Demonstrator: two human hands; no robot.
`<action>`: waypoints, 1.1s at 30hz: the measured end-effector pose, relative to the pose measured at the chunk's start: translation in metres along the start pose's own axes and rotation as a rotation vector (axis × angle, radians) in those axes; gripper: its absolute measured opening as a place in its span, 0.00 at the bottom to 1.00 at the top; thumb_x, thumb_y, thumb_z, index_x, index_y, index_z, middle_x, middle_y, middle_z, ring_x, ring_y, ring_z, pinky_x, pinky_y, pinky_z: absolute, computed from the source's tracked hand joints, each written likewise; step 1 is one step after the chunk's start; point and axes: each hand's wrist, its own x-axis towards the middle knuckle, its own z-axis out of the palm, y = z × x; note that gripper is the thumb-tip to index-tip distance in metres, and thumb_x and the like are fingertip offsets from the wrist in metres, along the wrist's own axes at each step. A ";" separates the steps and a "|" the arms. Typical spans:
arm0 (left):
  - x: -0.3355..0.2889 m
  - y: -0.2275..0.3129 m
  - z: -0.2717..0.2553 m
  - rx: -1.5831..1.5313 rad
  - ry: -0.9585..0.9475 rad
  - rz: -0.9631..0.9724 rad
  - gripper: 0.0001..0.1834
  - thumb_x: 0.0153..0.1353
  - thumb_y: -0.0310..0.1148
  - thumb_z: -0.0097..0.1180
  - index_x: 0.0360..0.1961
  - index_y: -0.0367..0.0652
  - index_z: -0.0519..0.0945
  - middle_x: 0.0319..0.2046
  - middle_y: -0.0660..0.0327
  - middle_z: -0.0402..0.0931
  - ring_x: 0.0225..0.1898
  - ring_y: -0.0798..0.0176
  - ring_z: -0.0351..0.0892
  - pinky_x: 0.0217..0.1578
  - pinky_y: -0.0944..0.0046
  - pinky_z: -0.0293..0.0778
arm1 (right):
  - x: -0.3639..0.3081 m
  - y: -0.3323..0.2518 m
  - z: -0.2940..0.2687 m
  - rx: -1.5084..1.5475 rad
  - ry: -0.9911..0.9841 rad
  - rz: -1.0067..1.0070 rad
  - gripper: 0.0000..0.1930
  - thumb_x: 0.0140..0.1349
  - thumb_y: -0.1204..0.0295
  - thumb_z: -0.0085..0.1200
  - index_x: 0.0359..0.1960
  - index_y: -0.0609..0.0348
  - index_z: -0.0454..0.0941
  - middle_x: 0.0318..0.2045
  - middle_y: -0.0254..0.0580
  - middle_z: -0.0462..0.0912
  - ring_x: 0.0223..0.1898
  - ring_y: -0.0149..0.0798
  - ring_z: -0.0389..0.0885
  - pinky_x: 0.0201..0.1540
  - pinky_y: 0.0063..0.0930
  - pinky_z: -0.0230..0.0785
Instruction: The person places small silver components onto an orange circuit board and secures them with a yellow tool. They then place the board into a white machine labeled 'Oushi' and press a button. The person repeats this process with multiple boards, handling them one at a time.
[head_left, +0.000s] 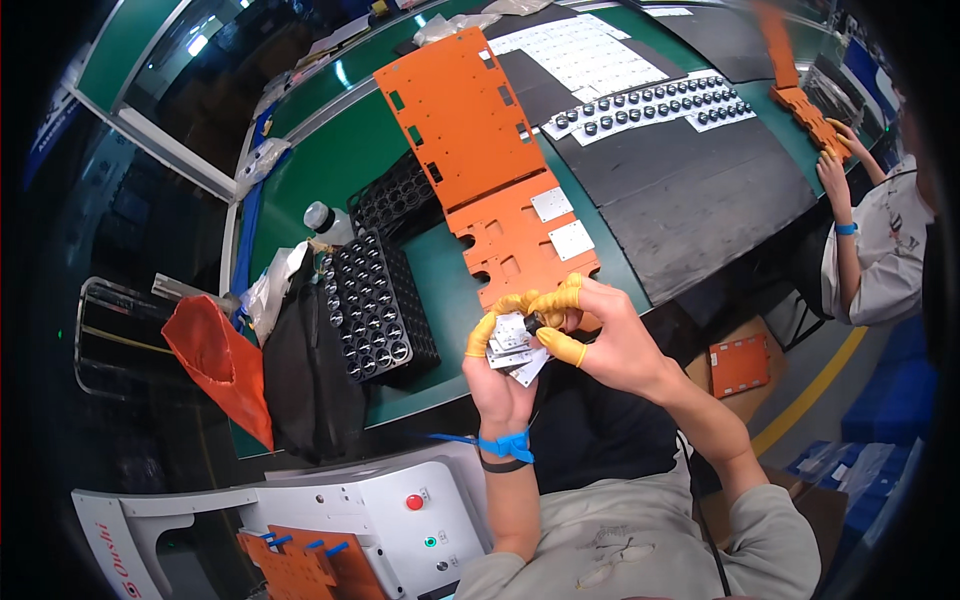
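Observation:
In front of my body, my left hand (pixel 500 385), with yellow finger covers, is closed around several small white plates (pixel 508 345) fanned out in the palm. My right hand (pixel 622 345), its fingertips also covered in yellow, pinches a small black round part (pixel 533 323) against the plates. Just beyond my fingers lies the near end of an orange hinged fixture board (pixel 465 130) with cut-outs. Two square white plates, a farther one (pixel 551 205) and a nearer one (pixel 571 241), rest on its lower half.
A black tray (pixel 420 345) of round black parts stands left of the board. Beyond, white sheets (pixel 645 113) carrying rows of black parts lie on a black mat (pixel 700 200). A co-worker's hands (pixel 838 160) hold another orange board at right. A white machine (pixel 390 510) with a red button sits lower left.

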 end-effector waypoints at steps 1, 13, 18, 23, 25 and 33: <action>-0.001 -0.003 0.013 0.027 0.056 0.012 0.24 0.73 0.43 0.39 0.56 0.35 0.75 0.49 0.49 0.79 0.39 0.56 0.80 0.42 0.57 0.79 | 0.000 0.004 0.002 0.051 0.015 0.004 0.14 0.56 0.78 0.65 0.44 0.65 0.82 0.34 0.42 0.78 0.32 0.33 0.81 0.36 0.29 0.77; 0.008 -0.013 0.023 0.134 -0.071 0.084 0.27 0.77 0.47 0.33 0.64 0.38 0.70 0.55 0.53 0.77 0.50 0.58 0.78 0.55 0.57 0.74 | 0.013 0.017 0.012 -0.143 0.075 -0.244 0.18 0.58 0.78 0.60 0.50 0.64 0.73 0.38 0.51 0.78 0.43 0.52 0.78 0.49 0.41 0.71; 0.014 -0.024 0.023 0.156 -0.083 0.150 0.25 0.78 0.44 0.32 0.64 0.39 0.70 0.61 0.54 0.73 0.61 0.56 0.74 0.63 0.56 0.69 | 0.023 0.023 0.022 -0.287 0.126 -0.249 0.17 0.57 0.77 0.58 0.48 0.68 0.71 0.39 0.57 0.79 0.45 0.57 0.80 0.49 0.46 0.72; 0.021 -0.026 0.022 -0.021 -0.063 0.120 0.21 0.77 0.38 0.35 0.62 0.38 0.71 0.58 0.53 0.74 0.59 0.55 0.75 0.62 0.53 0.71 | 0.035 0.036 0.020 -0.240 0.068 -0.247 0.17 0.62 0.76 0.57 0.52 0.67 0.70 0.39 0.56 0.79 0.44 0.56 0.79 0.46 0.45 0.72; 0.025 -0.021 0.026 -0.141 -0.135 0.048 0.20 0.76 0.37 0.36 0.60 0.38 0.72 0.58 0.53 0.75 0.59 0.55 0.76 0.61 0.53 0.72 | 0.039 0.042 0.018 -0.276 0.046 -0.246 0.17 0.63 0.76 0.56 0.52 0.67 0.70 0.39 0.55 0.79 0.44 0.56 0.78 0.45 0.46 0.71; 0.029 -0.028 0.043 -0.224 -0.096 -0.043 0.18 0.76 0.37 0.38 0.58 0.39 0.73 0.57 0.54 0.75 0.59 0.55 0.75 0.62 0.51 0.70 | 0.043 0.045 0.009 -0.127 0.112 -0.144 0.12 0.68 0.75 0.51 0.49 0.67 0.71 0.41 0.56 0.79 0.45 0.55 0.78 0.48 0.44 0.70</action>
